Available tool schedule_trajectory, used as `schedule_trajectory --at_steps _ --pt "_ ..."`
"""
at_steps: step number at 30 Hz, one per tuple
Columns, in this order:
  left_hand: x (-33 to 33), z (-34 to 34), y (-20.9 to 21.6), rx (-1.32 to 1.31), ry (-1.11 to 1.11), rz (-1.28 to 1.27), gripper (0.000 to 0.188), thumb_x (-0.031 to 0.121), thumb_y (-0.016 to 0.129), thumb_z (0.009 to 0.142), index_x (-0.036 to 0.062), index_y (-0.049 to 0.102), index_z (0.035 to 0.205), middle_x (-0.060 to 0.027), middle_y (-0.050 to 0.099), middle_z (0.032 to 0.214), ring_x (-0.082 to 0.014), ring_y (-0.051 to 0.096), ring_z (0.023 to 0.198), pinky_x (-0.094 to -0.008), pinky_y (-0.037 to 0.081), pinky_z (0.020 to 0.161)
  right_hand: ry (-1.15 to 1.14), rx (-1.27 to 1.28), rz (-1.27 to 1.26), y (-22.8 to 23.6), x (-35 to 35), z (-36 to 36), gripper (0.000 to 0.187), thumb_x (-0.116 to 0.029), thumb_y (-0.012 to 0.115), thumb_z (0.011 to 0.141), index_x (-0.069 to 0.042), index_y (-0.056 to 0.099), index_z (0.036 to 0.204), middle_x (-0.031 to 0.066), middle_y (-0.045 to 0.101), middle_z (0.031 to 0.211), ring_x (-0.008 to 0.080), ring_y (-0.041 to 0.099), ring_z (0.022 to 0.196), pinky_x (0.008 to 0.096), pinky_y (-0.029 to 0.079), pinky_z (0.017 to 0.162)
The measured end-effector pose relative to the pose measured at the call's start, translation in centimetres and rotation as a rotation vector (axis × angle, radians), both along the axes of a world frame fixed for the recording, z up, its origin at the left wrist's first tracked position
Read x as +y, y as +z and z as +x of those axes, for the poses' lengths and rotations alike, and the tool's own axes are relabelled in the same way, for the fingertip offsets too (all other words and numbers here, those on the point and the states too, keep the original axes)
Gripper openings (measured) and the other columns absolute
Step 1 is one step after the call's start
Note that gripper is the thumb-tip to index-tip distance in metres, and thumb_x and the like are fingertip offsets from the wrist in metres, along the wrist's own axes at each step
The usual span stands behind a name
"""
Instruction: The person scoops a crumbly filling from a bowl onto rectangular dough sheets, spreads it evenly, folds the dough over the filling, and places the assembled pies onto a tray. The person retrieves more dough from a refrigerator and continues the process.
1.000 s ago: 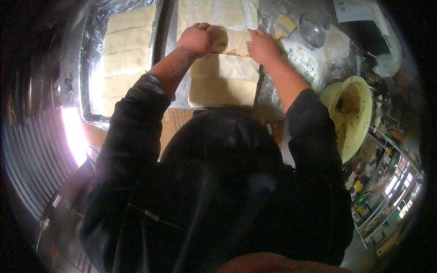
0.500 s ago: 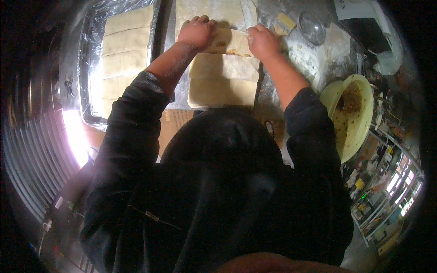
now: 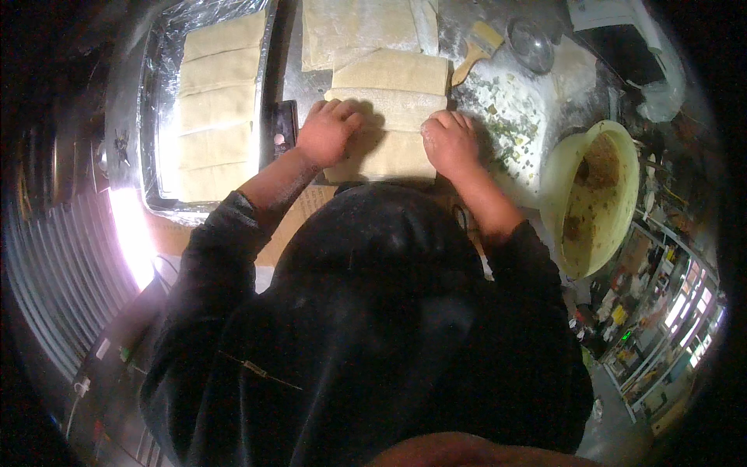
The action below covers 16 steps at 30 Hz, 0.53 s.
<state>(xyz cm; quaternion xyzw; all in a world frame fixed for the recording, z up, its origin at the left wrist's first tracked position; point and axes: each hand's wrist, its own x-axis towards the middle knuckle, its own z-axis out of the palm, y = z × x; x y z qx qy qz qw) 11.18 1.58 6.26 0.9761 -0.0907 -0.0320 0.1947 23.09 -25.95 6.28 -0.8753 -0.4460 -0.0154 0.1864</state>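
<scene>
A pale dough sheet (image 3: 389, 117), folded over in layers, lies on the worktop right in front of me. My left hand (image 3: 331, 134) is closed at the left side of the fold, its fingers curled over the dough. At the right side, my right hand (image 3: 451, 144) pinches the same sheet with bent fingers. Behind the folded piece lies a stack of flat, floured dough sheets (image 3: 358, 31). No filling shows on the folded sheet now.
Left stands a plastic-lined tray (image 3: 148, 109) holding several dough pieces. A dark flat rectangle (image 3: 285, 124) lies beside it. To the right are a brush (image 3: 478, 48), a clear bowl (image 3: 531, 45), scattered flour with green bits (image 3: 510, 128) and a pale-yellow tub (image 3: 556, 187) with brown filling.
Both hands have come toward me, bringing the far dough edge over and covering the brown filling. The brush and the green bits, partly hidden before, now show more fully.
</scene>
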Motion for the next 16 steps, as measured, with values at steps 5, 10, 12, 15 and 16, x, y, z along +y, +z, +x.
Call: schedule_trajectory --at_steps 5,10,12,15,16 --pt "-2.6 2.6 -0.1 -0.169 -0.038 -0.105 0.068 0.039 0.072 0.088 0.0098 0.050 0.145 -0.0150 0.047 0.152 -0.0365 0.042 0.143 -0.0534 0.031 0.120 0.006 0.024 -0.023 -0.4 -0.3 -0.3 0.008 -0.018 0.069 0.083 -0.013 0.069 0.088 0.0070 0.064 0.103 0.0323 0.059 0.103 0.0494 0.047 0.092" --pt "-3.8 3.4 -1.6 -0.043 -0.060 0.047 0.088 0.053 0.063 0.092 0.0056 0.031 0.159 -0.0178 0.030 0.166 -0.0393 0.029 0.153 -0.0548 0.020 0.126 0.015 -0.009 -0.113 0.7 -0.1 -1.0 0.012 -0.018 0.073 0.082 -0.012 0.069 0.091 0.0044 0.065 0.110 0.0286 0.061 0.106 0.0446 0.048 0.092" --pt "-3.6 3.2 -2.2 -0.108 -0.064 0.032 0.089 0.053 0.063 0.092 0.0056 0.030 0.160 -0.0179 0.029 0.167 -0.0391 0.028 0.153 -0.0548 0.019 0.126 0.015 -0.007 -0.015 1.0 0.9 -1.3 0.023 -0.021 0.074 0.081 -0.013 0.070 0.103 0.0073 0.063 0.123 0.0289 0.059 0.116 0.0447 0.047 0.098" --pt "-3.7 2.2 -2.9 -0.102 -0.065 0.056 0.091 0.055 0.062 0.091 0.0059 0.029 0.160 -0.0181 0.028 0.168 -0.0386 0.026 0.155 -0.0547 0.017 0.127 0.018 0.029 -0.067 1.1 2.9 -2.4 0.057 -0.030 0.076 0.084 -0.017 0.057 0.136 0.0107 0.049 0.149 0.0287 0.044 0.139 0.0442 0.034 0.116" --pt "-3.6 1.9 -3.1 -0.100 -0.062 0.073 0.092 0.056 0.062 0.091 0.0060 0.029 0.161 -0.0181 0.027 0.168 -0.0384 0.025 0.155 -0.0547 0.016 0.127 0.022 0.043 -0.114 1.2 3.8 -2.5 0.071 -0.033 0.076 0.085 -0.019 0.050 0.150 0.0116 0.043 0.159 0.0285 0.036 0.149 0.0439 0.028 0.124"
